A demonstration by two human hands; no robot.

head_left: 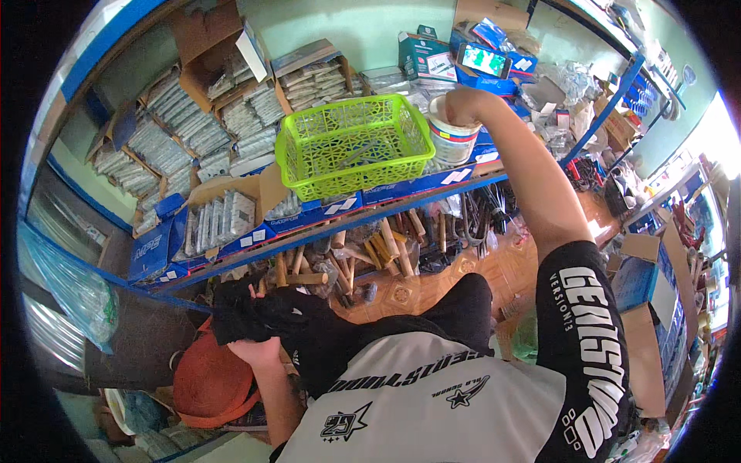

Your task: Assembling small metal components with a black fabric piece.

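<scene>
My right hand (464, 106) reaches down into a white bucket (454, 147), and its fingers are hidden behind the rim. Just left of the bucket stands a lime-green openwork plastic basket (359, 177) with several thin metal pieces (366, 153) lying in it. My left hand (256, 351) is low on the left by my lap, closed around a bunched black cloth (241, 312). A few fingertips poke out above the cloth. The basket and bucket rest on blue-and-white boxes along a blue-edged shelf.
Open cartons of plastic-wrapped packets (177, 112) fill the shelf at left. A lit phone (484, 60) leans on boxes behind the bucket. Wooden-handled tools (390, 239) are stored below the shelf edge (324, 236). An orange-red rounded object (212, 378) sits at lower left; cartons (644, 347) stand at right.
</scene>
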